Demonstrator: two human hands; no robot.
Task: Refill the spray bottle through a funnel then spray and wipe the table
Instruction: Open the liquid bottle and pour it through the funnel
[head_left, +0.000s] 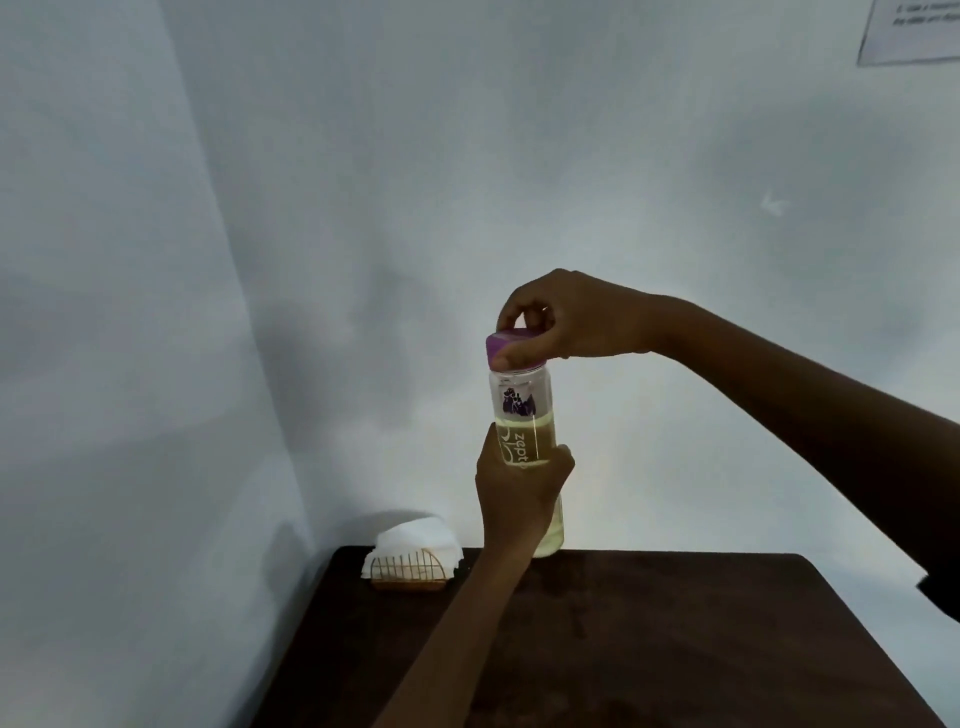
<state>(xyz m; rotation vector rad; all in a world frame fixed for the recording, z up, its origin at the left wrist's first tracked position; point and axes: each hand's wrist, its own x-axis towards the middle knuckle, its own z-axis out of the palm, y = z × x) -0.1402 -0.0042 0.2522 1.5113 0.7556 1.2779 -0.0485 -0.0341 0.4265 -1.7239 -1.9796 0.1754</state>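
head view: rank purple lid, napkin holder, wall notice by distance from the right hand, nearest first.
From the right hand:
1. Purple lid: gripped by its fingers, atop the clear bottle.
2. Napkin holder: lower left, on the table's back corner.
3. Wall notice: top right, on the wall.

The clear bottle (524, 415) with the purple lid (506, 349) is being held upright above the far edge of the dark table (675, 649), about half full of pale yellowish liquid. It's showing white "zept" lettering running up the side and a small purple graphic higher up.
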